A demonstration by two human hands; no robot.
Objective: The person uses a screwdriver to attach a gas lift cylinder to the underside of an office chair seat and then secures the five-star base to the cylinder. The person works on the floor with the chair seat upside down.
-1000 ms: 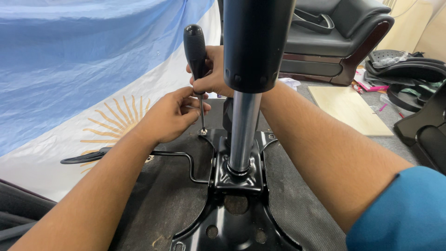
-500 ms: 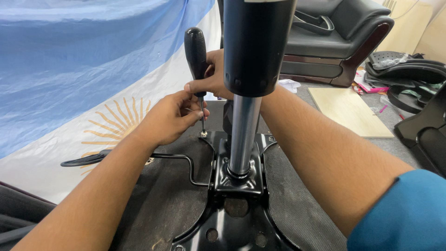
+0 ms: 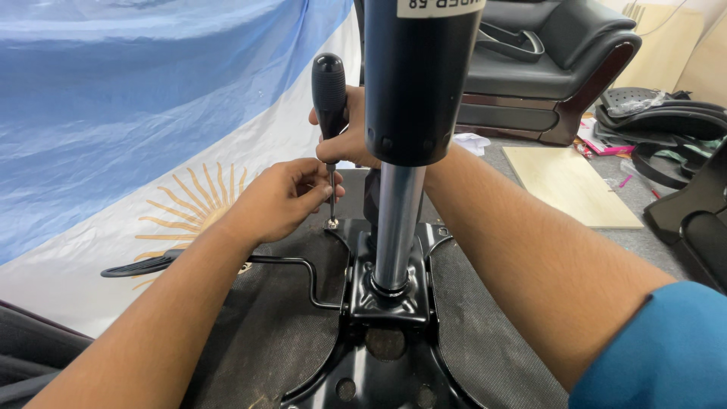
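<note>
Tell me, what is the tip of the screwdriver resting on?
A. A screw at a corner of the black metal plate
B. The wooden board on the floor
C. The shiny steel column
A: the screwdriver, gripped by the right hand, stands upright with its tip on a screw at the corner of the black metal plate.

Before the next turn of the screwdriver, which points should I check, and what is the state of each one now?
1. Tip of the screwdriver sits on the screw: ok.
2. Shaft stands near upright over the screw: ok.
3. Right hand wraps the black handle: ok.
4. Left hand steadies the shaft with its fingertips: ok.
5. Tip fully seated in the screw head: cannot tell, too small.
6. Black metal plate lies flat on the seat underside: ok.
</note>
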